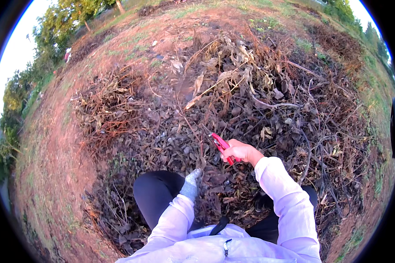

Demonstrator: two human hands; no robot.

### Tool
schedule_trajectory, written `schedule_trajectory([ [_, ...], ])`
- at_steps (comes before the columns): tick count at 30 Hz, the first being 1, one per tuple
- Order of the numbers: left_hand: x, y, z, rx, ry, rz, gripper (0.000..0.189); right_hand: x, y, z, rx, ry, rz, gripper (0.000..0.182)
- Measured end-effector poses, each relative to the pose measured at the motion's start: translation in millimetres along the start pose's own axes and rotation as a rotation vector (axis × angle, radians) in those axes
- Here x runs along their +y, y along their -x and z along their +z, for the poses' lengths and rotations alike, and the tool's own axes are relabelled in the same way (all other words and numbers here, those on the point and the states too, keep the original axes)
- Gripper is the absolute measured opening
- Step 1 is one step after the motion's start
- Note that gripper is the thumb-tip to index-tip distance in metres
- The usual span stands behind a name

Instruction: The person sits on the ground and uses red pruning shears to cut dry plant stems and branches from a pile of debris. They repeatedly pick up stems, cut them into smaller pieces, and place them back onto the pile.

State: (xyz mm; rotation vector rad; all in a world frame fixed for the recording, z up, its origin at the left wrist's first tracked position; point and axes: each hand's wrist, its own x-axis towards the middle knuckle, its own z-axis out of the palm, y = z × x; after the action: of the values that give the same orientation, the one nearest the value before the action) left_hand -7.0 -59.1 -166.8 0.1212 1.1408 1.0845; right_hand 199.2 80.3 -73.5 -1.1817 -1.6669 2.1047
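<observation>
My bare right hand (238, 151) is closed around the red handles of hand pruning shears (221, 144), whose tip points up and to the left. Left of it and lower, my left hand (194, 177) wears a grey knitted glove and grips the lower end of a thin dry branch (191, 126). This branch rises away from me over the dead leaves, and its upper part looks blurred. The tip of the shears lies a little to the right of the branch, apart from it as far as I can tell.
Brown dry leaves (171, 144) lie all around my bent knees. A heap of withered stalks (237, 69) rises ahead, with bare twigs (307, 154) at the right and a smaller heap (110, 102) at the left. Reddish soil (65, 141) borders them. A distant person (67, 55) is at the upper left.
</observation>
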Motion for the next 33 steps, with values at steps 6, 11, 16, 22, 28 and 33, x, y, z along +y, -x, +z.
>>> schedule_trajectory([
  [6,5.7,8.0,1.8,-0.063,-0.019,-0.009,0.037,3.2,7.3,8.2,0.002,0.026,-0.025,0.020],
  [11,11.6,20.3,13.1,-0.135,-0.047,-0.003,0.035,20.6,8.7,-4.8,0.013,-0.140,0.039,0.020],
  [16,5.9,1.6,-6.7,-0.187,0.027,-0.013,0.034,27.1,9.9,-7.1,-0.043,-0.153,0.112,0.021],
  [22,5.8,7.2,-0.3,-0.116,0.017,0.030,0.034,37.8,-4.1,-0.8,-0.036,-0.321,0.041,0.023],
  [28,-1.3,-11.2,-22.0,-0.089,0.063,0.012,0.034,28.9,-8.4,-1.9,-0.096,-0.101,0.045,0.021],
  [33,11.4,-7.7,-10.1,-0.030,0.079,0.081,0.033,22.6,-5.3,-24.7,0.004,0.105,-0.053,0.019],
])
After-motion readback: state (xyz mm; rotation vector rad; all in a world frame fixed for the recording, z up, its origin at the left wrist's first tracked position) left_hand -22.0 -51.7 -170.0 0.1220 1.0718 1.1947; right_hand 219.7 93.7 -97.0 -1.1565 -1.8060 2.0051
